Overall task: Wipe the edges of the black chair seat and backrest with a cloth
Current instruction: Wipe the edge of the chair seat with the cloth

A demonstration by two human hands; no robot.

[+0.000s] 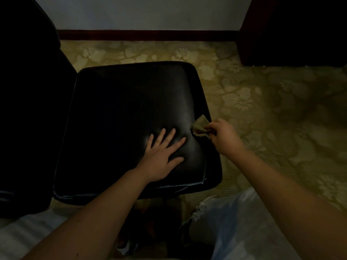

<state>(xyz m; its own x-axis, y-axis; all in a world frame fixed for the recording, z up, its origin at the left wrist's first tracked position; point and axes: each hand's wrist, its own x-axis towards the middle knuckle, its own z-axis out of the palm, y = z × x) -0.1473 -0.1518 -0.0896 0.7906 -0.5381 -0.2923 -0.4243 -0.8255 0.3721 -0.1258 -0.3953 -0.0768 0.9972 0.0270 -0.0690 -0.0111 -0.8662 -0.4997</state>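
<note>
Hands on a black chair, seen from the head camera in dim light. Left hand (161,152) lies palm down on the seat (122,113) toward its near right corner, fingers straight and spread apart. Right hand (224,136) holds a small olive cloth (200,126) at the seat's right edge. Its fingers are curled over one end and clamped on it, the fingertips tucked out of sight behind the knuckles. The cloth's free part, with a zigzag hem, lies against the seat's rounded edge, just beside the left hand's fingertips but apart from them. Pale stitching shows along the seat's near edge and at its near right corner.

The backrest (24,109) rises at the seat's left edge. It is so dark that its surface is hard to make out, and the picture cuts it off at left and top. Under the seat's near edge the chair's base is lost in shadow.

A patterned carpet (272,113) runs to a dark skirting board (146,34) and a pale wall (140,12). Dark furniture (293,30) at upper right is cut off and cannot be identified. A knee in pale torn jeans (225,218) shows below the right forearm.
</note>
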